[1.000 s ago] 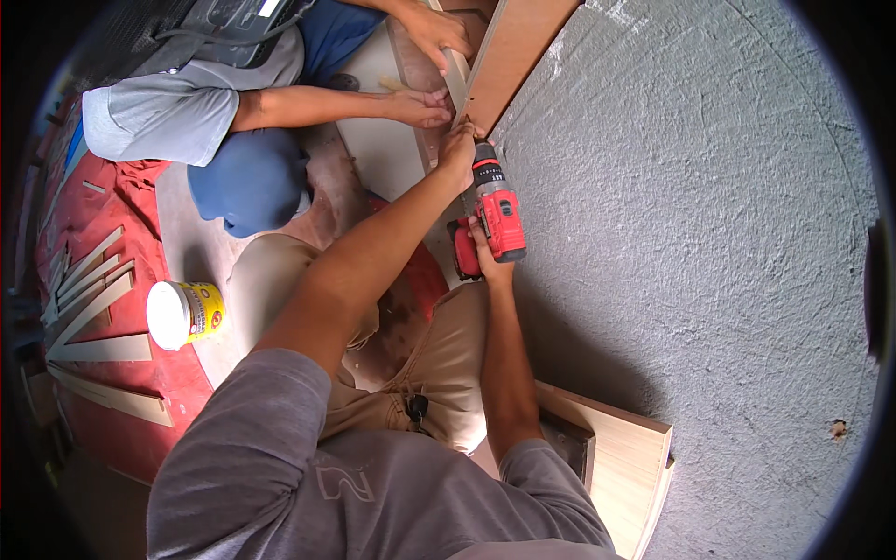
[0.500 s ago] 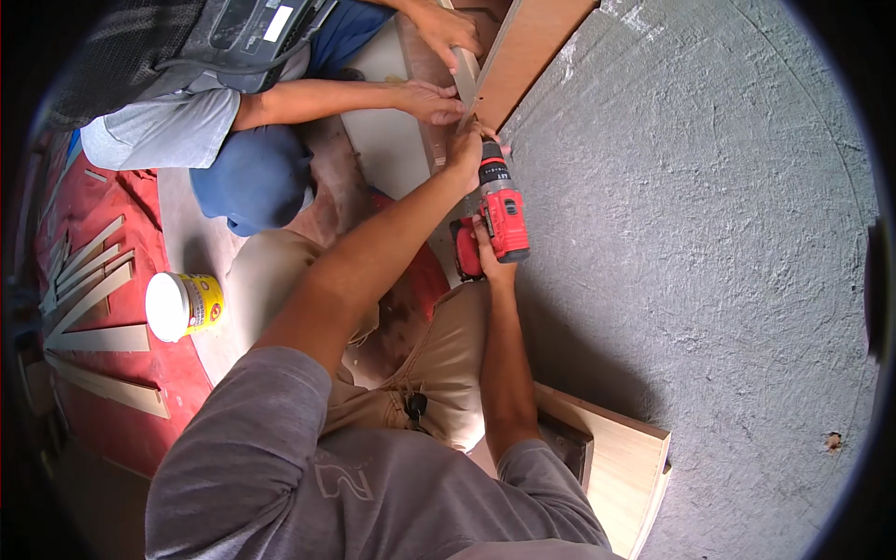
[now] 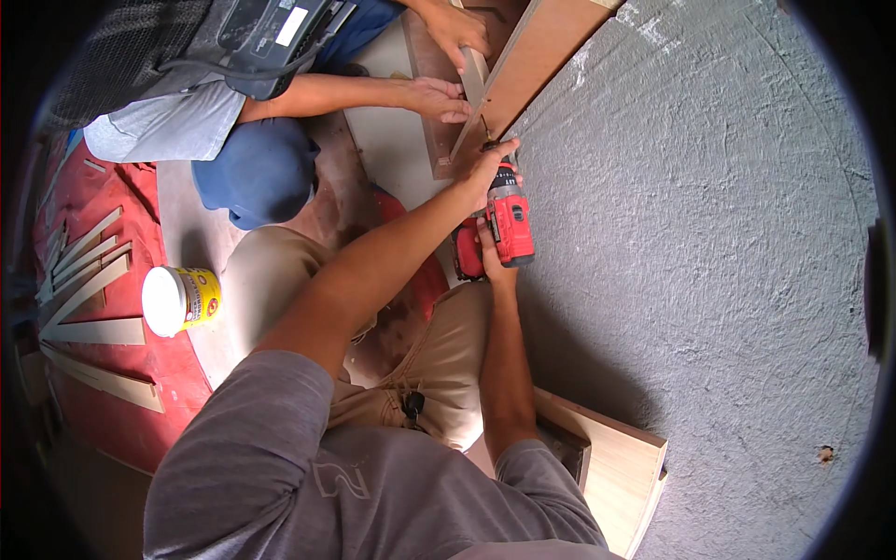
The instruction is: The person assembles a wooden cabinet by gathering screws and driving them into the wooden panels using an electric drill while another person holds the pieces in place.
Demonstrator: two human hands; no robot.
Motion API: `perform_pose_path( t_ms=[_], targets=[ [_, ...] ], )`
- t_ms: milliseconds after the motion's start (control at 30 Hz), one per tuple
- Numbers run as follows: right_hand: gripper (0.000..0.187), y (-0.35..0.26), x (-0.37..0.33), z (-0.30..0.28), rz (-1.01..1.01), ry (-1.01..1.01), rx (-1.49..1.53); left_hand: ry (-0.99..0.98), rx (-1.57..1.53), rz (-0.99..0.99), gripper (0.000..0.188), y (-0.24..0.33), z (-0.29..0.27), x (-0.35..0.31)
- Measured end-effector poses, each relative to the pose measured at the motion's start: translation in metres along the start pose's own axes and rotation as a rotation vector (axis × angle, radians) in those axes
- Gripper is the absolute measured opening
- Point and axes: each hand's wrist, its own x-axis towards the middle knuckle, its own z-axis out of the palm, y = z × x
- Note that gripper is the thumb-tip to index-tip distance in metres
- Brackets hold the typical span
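My right hand (image 3: 492, 250) grips a red and black cordless drill (image 3: 511, 224) by its handle, close to the grey wall. Around the drill's black chuck curls my left hand (image 3: 487, 175), its index finger stretched over the front. The thin bit points at the edge of a brown wooden board (image 3: 518, 70), which slants up beside the wall. Whether the bit touches the wood I cannot tell. A co-worker's two hands (image 3: 439, 98) rest at a narrow pale wood strip (image 3: 474, 75) lying against the board.
The co-worker in a blue cap (image 3: 257, 173) crouches at the upper left. A white and yellow bucket (image 3: 168, 303) stands left of my knee. Several wood strips (image 3: 98, 332) lie on a red sheet (image 3: 177, 383). A wooden panel (image 3: 621, 467) leans by the rough grey wall (image 3: 709, 280).
My left hand has drawn back from the board's end onto the drill's chuck, and its index finger has straightened. A gap with the thin bit now shows between hand and board.
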Motion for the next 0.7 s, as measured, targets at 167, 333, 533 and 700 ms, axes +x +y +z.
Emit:
perform_pose_path(
  t_ms=[167,333,533,700],
  targets=[
    [0.015,0.0061,0.0003,0.0000,0.013,0.020,0.032,0.062,-0.015,-0.036,0.042,0.0012,0.0019,0.0014],
    [0.015,0.0020,-0.0003,0.0029,0.054,0.024,0.034,0.067,0.004,0.003,0.042,0.0022,0.0007,0.0005],
    [0.016,0.0064,0.0024,0.0023,0.033,0.005,0.013,0.088,0.037,0.014,0.039,0.0034,0.0007,0.0029],
    [0.016,0.0091,0.0038,0.0030,0.019,0.011,-0.042,0.077,0.031,0.014,0.039,0.0053,0.0012,0.0023]
  ],
)
